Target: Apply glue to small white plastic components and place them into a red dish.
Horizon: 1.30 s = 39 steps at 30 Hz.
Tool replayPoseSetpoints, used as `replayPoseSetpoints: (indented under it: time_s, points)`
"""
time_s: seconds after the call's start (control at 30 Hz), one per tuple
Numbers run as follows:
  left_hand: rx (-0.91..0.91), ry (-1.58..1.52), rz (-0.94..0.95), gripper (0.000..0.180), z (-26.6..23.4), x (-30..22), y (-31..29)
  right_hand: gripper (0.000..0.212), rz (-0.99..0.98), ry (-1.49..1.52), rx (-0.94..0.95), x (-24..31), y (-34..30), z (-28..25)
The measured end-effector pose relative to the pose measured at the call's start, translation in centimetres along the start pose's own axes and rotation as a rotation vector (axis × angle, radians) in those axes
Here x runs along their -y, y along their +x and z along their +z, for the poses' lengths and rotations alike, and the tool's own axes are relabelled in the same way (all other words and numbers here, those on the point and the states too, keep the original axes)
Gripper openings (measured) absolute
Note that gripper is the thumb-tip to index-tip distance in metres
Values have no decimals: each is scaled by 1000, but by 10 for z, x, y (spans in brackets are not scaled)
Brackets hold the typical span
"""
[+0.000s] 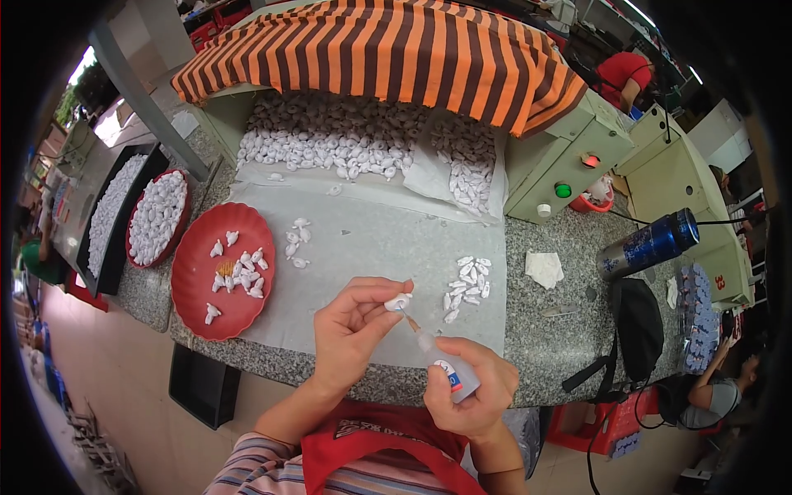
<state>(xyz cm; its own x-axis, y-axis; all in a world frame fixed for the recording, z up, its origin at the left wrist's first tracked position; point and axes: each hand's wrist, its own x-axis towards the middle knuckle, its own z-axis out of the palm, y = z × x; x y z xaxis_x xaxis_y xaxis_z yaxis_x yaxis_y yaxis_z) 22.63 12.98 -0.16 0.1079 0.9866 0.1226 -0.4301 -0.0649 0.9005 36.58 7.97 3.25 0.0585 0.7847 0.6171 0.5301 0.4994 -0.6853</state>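
Right hand (477,388) grips a small glue bottle (452,373), nozzle up at a tiny white piece (398,302) pinched in the left hand's (353,330) fingertips (light, likely brittle; best held by its edges). Beyond, a white sheet (371,247) covers the speckled stone counter (553,346); red plate (198,297) left, striped cloth (388,49) behind.
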Motion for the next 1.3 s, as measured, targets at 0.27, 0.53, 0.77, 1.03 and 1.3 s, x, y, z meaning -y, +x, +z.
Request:
replayPoseSetpoints:
  time_s: [0.27, 0.53, 0.77, 1.03, 1.3]
  points:
    - [-2, 33, -50, 24, -8, 9, 3, 21, 629, 280, -130, -31, 2, -17]
    - [136, 46, -39, 23, -8, 16, 2, 28, 897, 127, 115, -150, 0, -5]
    - [144, 47, -39, 29, -20, 20, 1, 27, 513, -682, 463, -137, 16, 20]
    - [38, -178, -350, 32, -28, 27, 7, 25, 529, -474, 153, -144, -1, 9]
    - [34, -203, -338, 32, -28, 28, 8, 24, 514, -708, 310, -131, 4, 23]
